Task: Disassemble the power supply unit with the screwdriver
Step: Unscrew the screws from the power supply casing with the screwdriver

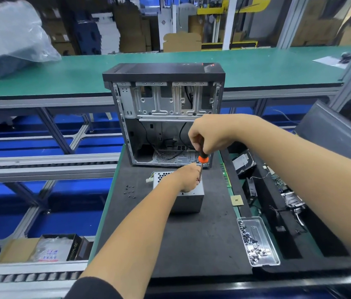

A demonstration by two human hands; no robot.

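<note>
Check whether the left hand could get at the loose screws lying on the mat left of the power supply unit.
Probably yes. The left hand rests on the power supply unit, steadying the screwdriver; the loose screws lie on bare black mat nearby, with nothing between.

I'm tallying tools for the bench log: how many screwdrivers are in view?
1. The screwdriver stands upright over the power supply unit, gripped by the right hand, its shaft steadied by the left hand. Others may lie hidden among the parts at right.
</note>
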